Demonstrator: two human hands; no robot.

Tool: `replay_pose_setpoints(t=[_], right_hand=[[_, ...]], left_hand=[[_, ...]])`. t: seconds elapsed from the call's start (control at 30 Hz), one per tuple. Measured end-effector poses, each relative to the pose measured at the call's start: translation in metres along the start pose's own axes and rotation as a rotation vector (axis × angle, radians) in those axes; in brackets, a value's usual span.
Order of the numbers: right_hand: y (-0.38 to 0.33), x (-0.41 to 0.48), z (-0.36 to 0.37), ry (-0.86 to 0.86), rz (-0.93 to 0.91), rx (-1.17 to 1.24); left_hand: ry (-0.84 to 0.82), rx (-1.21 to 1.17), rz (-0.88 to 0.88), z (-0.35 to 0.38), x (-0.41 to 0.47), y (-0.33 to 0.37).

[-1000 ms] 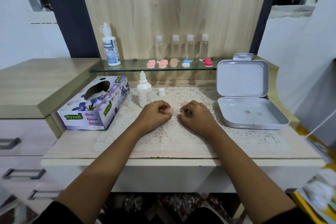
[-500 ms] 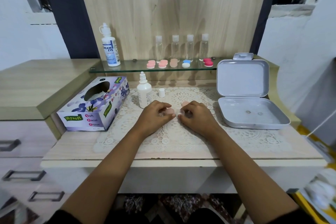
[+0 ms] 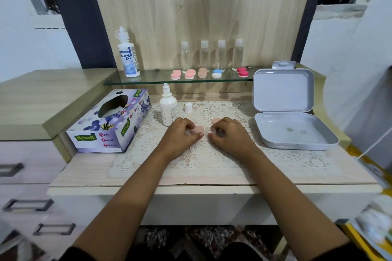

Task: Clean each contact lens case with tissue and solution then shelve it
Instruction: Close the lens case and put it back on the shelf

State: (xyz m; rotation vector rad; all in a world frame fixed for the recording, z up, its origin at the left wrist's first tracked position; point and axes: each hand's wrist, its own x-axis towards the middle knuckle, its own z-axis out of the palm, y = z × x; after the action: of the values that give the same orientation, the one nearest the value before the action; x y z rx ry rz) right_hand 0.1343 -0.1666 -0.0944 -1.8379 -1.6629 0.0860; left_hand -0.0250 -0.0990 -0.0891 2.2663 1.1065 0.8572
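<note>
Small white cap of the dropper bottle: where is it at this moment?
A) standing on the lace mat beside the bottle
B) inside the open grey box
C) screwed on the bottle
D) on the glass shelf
A: the small white cap stands upright on the lace mat, just beside the dropper bottle, whose tip is uncovered.

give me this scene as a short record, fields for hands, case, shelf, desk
left hand: grips pink lens case on lace mat
right hand: pinches the case's other end
loose pink piece: behind right hand
solution bottle: upright, uncapped, small cap beside it
glass shelf: five lens cases, four clear bottles, large bottle
tissue box: left of mat
grey box: open, at right
</note>
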Motion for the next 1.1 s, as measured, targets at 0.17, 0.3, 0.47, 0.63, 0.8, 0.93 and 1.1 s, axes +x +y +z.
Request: replay_pose_setpoints(t=[0.17,0.3,0.47,0.63,0.8,0.93,1.1], right_hand=[[0.0004,0.0002,0.0003,0.001,-0.002,-0.006],[0.0016,0.0017,0.0013,0.004,-0.004,-0.004],[0.0034,0.0017,0.0018,-0.007,-0.01,-0.005],[0.0034,0.0008,0.0022,-0.005,-0.008,-0.003],[0.0032,0.0002,0.0023,-0.001,-0.007,-0.004],[0.0037,0.0004,0.002,-0.002,-0.014,-0.013],[0.0039,0.0008,0.0021,-0.008,-0.01,-0.022]], left_hand=[[-0.045,0.033,0.019,0.0008,0.001,-0.0001],[-0.027,0.039,-0.001,0.0021,0.0023,-0.0004],[0.01,-0.016,0.05,-0.0008,0.0004,-0.0011],[-0.071,0.01,0.128,-0.0011,0.0001,-0.0017],[-0.091,0.018,0.117,0.0014,0.0012,-0.0034],[-0.061,0.016,0.057,0.0018,0.0011,-0.0016],[-0.015,-0.001,0.067,0.0002,0.0008,-0.0009]])
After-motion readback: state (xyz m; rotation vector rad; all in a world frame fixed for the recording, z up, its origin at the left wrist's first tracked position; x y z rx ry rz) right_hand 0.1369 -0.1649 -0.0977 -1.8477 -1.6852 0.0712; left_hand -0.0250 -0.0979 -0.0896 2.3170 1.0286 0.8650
